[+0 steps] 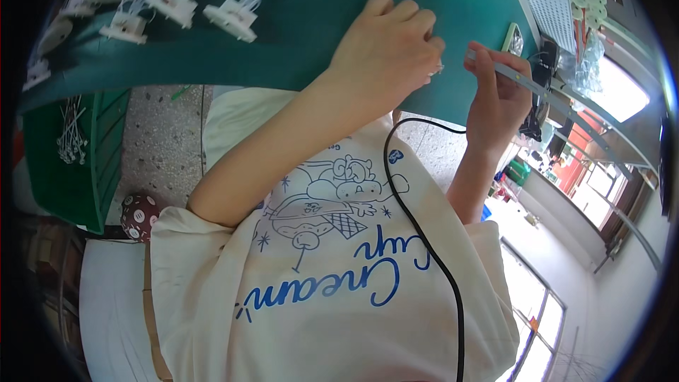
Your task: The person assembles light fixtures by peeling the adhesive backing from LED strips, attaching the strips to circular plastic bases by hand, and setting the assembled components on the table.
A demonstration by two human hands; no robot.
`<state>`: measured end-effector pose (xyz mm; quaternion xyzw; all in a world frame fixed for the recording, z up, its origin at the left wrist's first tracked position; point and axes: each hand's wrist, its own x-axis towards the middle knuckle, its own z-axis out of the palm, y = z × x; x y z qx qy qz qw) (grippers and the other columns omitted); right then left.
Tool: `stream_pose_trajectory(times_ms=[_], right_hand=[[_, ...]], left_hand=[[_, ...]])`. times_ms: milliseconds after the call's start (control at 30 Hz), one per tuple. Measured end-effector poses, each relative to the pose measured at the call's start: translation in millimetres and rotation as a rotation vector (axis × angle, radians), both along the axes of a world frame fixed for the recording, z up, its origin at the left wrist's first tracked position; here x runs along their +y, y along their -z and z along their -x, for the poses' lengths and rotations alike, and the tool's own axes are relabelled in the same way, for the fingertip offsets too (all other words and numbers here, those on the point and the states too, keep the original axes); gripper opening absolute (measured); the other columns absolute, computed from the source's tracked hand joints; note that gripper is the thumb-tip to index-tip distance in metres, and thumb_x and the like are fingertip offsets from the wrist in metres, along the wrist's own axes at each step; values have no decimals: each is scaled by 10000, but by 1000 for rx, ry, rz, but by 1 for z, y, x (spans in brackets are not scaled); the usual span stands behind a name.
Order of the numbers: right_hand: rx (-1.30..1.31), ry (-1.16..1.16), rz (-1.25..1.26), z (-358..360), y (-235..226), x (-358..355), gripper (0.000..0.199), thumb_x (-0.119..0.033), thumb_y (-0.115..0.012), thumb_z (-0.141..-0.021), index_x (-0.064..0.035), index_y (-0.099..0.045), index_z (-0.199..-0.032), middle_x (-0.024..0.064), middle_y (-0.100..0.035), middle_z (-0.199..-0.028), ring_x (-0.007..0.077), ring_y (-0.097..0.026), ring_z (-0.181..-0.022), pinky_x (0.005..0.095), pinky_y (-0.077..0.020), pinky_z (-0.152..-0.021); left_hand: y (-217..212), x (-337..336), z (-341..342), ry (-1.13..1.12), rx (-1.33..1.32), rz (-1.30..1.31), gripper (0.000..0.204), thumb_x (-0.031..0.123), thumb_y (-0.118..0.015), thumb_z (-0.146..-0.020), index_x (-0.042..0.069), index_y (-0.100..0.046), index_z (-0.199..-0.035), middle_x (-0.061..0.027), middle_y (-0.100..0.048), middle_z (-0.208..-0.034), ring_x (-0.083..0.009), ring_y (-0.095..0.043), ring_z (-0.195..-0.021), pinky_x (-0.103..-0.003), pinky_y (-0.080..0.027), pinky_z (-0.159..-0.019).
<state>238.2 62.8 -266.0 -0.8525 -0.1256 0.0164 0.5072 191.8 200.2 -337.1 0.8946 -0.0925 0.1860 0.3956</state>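
My left hand [396,46] is over the green work table [297,49], its fingers curled closed. A small pale bit shows at its fingertips, too hidden to name. To its right and a short gap away, my right hand [501,92] pinches a thin white LED strip [522,79] close to one end. That end points toward my left hand, and the strip's long tail curves off to the right past my fingers. At the far left, several LED strips with white plastic connector pieces [232,20] and thin white wires lie on the table.
A green crate [109,163] at the left holds a bundle of white-tipped wires [71,134]. A black cable [417,226] runs down over my shirt. At the table's right edge are a phone-like object [513,39], a perforated grey metal box [543,0] and clear plastic bags [588,64].
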Motion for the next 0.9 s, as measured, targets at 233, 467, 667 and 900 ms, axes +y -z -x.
stream_pose_trajectory(times_ms=[233,467,667,900], right_hand=[[148,-54,-126,2,15,-15,109,12,-591,-835,17,-522,-919,168,-644,-895,158,-632,-765,262,-524,-706],[333,-156,10,8,12,-25,230,45,-616,-801,20,-607,-1029,101,-634,-859,128,-609,-758,237,-498,-692],[103,-332,104,7,27,-30,230,83,-644,-743,-12,-665,-951,53,-595,-861,135,-569,-802,253,-458,-693],[74,-355,22,4,38,-36,183,94,-620,-760,-9,-644,-910,87,-588,-902,148,-566,-809,231,-456,-693]], left_hand=[[-1,4,-3,-13,18,-11,319,256,-745,-643,157,-595,-906,34,-529,-825,-138,-512,-811,-316,-346,-750],[-10,10,-7,37,72,-16,360,263,-759,-615,123,-523,-848,27,-546,-760,-147,-513,-784,-328,-338,-729],[-11,9,-6,49,78,-44,354,286,-754,-622,125,-501,-811,47,-552,-723,-149,-519,-759,-330,-334,-723],[-12,8,-11,58,103,-67,340,297,-750,-637,132,-486,-774,47,-518,-695,-151,-502,-733,-333,-320,-698]])
